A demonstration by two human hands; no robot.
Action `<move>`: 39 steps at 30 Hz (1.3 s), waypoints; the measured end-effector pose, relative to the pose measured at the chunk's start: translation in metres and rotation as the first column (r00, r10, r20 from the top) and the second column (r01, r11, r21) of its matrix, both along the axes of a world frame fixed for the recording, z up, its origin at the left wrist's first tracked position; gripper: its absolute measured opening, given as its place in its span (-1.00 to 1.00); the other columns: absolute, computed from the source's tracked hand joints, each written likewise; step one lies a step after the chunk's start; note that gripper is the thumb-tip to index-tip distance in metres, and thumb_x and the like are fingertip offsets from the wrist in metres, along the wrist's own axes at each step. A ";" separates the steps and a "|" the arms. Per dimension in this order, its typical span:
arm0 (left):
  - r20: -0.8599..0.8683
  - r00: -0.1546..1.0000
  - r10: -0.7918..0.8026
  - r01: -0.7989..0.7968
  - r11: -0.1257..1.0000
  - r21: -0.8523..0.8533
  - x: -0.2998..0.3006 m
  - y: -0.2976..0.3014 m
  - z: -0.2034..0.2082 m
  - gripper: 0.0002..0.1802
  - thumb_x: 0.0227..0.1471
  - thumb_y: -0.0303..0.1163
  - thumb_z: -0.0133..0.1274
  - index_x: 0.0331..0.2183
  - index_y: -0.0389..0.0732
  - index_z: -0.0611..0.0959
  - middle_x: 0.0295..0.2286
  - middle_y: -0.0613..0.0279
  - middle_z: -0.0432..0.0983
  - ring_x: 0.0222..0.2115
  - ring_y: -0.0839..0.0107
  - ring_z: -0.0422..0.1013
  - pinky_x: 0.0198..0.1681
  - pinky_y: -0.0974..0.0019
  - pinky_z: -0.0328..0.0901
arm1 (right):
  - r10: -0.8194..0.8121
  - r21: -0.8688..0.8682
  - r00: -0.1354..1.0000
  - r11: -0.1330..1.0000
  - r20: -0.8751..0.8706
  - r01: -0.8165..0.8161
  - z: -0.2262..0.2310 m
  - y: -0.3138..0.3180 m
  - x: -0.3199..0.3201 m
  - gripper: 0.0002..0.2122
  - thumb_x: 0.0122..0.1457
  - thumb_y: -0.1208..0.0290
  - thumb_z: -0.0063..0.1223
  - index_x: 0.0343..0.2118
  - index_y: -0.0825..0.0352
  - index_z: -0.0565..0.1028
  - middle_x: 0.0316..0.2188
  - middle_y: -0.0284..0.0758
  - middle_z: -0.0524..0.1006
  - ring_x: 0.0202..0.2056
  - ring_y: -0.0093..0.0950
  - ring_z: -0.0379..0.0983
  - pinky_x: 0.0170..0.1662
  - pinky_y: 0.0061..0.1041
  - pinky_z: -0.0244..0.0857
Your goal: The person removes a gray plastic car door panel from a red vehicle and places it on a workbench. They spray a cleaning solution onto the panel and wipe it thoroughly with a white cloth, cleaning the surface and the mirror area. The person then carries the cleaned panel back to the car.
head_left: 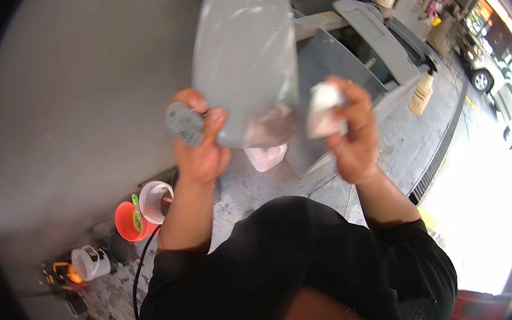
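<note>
Both hands pinch: left hand (pixel 200 154) a grey oval pad (pixel 184 122) (blurred marks (pixel 188 128) unreadable), right hand (pixel 356 130) a white wad (pixel 324 108).

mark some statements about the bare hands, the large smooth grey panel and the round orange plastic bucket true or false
1. The left hand holds a flat grey oval piece. True.
2. The right hand is empty. False: it holds a blurred white wad, material unclear.
3. A green-handled tool sits in the round orange plastic bucket. True.
4. The large smooth grey panel is right of the right hand. False: it is left of it.
</note>
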State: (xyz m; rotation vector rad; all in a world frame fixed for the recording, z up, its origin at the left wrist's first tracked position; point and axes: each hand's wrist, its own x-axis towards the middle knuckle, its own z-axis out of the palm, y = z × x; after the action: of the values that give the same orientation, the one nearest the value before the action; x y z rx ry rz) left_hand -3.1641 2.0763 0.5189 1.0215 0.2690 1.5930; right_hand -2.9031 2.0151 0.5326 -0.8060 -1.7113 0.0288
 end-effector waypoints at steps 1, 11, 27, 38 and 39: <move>-0.001 0.999 -0.052 0.052 0.999 0.009 0.024 -0.008 0.006 -0.68 0.08 -0.61 0.19 -0.26 -0.04 0.40 -0.24 0.28 0.42 -0.15 0.31 0.45 -0.04 0.17 0.41 | -0.030 0.050 0.983 0.999 0.179 0.021 0.009 -0.007 0.006 -0.66 0.25 0.18 0.17 0.04 0.18 0.56 0.18 -0.17 0.46 0.28 -0.12 0.25 0.40 0.13 -0.21; -0.090 0.939 -0.332 0.333 0.943 0.000 0.210 -0.046 0.019 -0.71 0.14 -0.60 0.20 -0.26 -0.04 0.43 -0.29 0.49 0.26 -0.24 0.65 0.23 -0.12 0.51 0.16 | -0.244 -0.065 0.868 0.952 0.432 0.300 0.012 -0.092 0.134 -0.65 0.12 0.41 0.23 -0.04 -0.14 0.69 0.23 -0.46 0.48 0.38 -0.26 0.19 0.38 0.28 -0.33; -0.103 0.904 -0.414 0.385 0.896 -0.222 0.320 -0.111 0.006 -0.79 0.26 -0.42 0.17 -0.23 0.02 0.43 -0.29 0.49 0.32 -0.25 0.62 0.29 -0.12 0.41 0.27 | -0.201 -0.117 0.935 0.963 0.290 0.244 0.001 -0.146 0.195 -0.73 -0.09 0.48 0.36 -0.29 -0.02 0.73 0.11 -0.55 0.59 0.19 -0.37 0.45 0.41 0.20 -0.20; -0.132 0.874 -0.468 0.450 0.881 -0.149 0.288 -0.125 0.008 -0.65 0.08 -0.59 0.24 -0.31 0.01 0.39 -0.35 0.45 0.32 -0.30 0.54 0.39 -0.20 0.35 0.37 | -0.530 -0.318 0.845 0.815 -0.069 0.485 -0.009 -0.099 0.287 -0.76 0.32 0.25 0.09 0.00 -0.05 0.66 0.24 -0.43 0.48 0.39 -0.35 0.19 0.44 0.16 -0.33; -0.124 0.887 -0.445 0.427 0.892 -0.148 0.289 -0.119 0.012 -0.64 0.07 -0.60 0.24 -0.32 0.01 0.39 -0.34 0.44 0.33 -0.30 0.52 0.40 -0.20 0.35 0.38 | -0.544 -0.085 0.833 0.830 0.100 0.552 -0.036 -0.103 0.274 -0.74 0.29 0.32 0.12 0.01 -0.02 0.66 0.23 -0.39 0.47 0.40 -0.32 0.17 0.45 0.16 -0.38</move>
State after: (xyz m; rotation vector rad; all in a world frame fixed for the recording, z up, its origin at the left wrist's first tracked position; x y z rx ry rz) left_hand -2.8751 1.9568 0.5313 1.0311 0.2145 1.0785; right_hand -2.6289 1.9126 0.4965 -1.3760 -1.4935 -0.3061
